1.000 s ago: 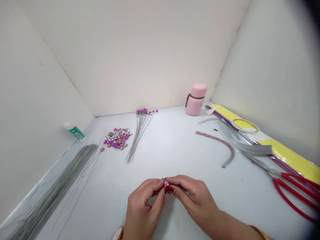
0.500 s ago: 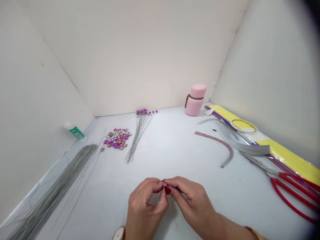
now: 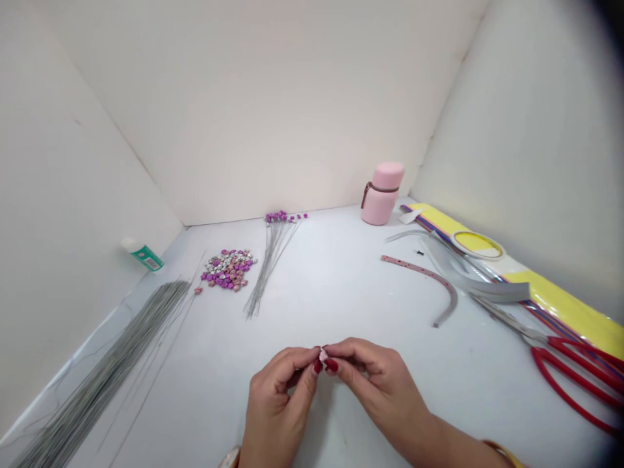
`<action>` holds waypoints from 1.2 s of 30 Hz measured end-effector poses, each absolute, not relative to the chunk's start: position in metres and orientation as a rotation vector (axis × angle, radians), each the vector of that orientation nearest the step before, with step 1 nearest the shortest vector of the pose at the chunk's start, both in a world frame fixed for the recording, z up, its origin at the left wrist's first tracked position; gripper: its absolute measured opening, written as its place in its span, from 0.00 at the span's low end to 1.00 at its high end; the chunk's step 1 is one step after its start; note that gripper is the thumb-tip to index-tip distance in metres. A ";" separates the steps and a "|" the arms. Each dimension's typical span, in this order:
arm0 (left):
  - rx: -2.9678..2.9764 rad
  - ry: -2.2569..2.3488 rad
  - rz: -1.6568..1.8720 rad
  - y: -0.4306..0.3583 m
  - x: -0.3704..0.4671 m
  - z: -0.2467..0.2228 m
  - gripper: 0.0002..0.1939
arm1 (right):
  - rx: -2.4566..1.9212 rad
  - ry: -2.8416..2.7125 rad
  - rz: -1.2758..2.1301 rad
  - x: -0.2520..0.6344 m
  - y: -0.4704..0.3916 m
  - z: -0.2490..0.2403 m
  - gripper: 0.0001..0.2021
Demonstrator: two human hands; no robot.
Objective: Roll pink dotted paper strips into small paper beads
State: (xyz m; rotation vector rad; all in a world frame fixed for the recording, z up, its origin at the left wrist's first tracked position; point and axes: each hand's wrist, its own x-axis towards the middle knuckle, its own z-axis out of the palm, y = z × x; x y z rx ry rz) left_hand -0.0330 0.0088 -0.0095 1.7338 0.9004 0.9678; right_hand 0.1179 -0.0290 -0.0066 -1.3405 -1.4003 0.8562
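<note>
Close to the table's near edge, my left hand [image 3: 284, 396] and my right hand [image 3: 377, 390] meet fingertip to fingertip. Both pinch one tiny pale pink folded star [image 3: 323, 355] between thumbs and forefingers. Red nails hide part of it. Farther off to the left lies a loose pile of small folded stars [image 3: 228, 270] in purple, silver and pinkish copper. A curved, spotted pink paper strip [image 3: 423, 272] rests on the table to the right of my hands.
Left are a bundle of thin wires [image 3: 110, 374] and a green-and-white glue tube [image 3: 143, 253]. Star-tipped wires [image 3: 273, 260] lie at the back. A pink flask [image 3: 381, 195], a tape roll [image 3: 478, 245], yellow packaged sheets [image 3: 560, 296] and red-handled scissors [image 3: 570, 364] line the right.
My left thumb has shifted up and my right fingers have turned slightly, so more of the pale star shows between the fingertips. The view has moved a little; the table items stay put.
</note>
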 end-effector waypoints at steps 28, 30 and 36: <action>2.137 0.881 1.304 0.007 -0.025 -0.009 0.10 | -1.290 -1.694 0.486 0.114 -0.035 -0.007 0.14; 2.148 0.897 1.306 0.006 -0.024 -0.009 0.10 | -1.292 -1.702 0.412 0.113 -0.035 -0.008 0.14; 2.063 0.960 1.116 0.006 -0.029 -0.007 0.10 | -1.279 -1.710 0.379 0.116 -0.034 -0.008 0.14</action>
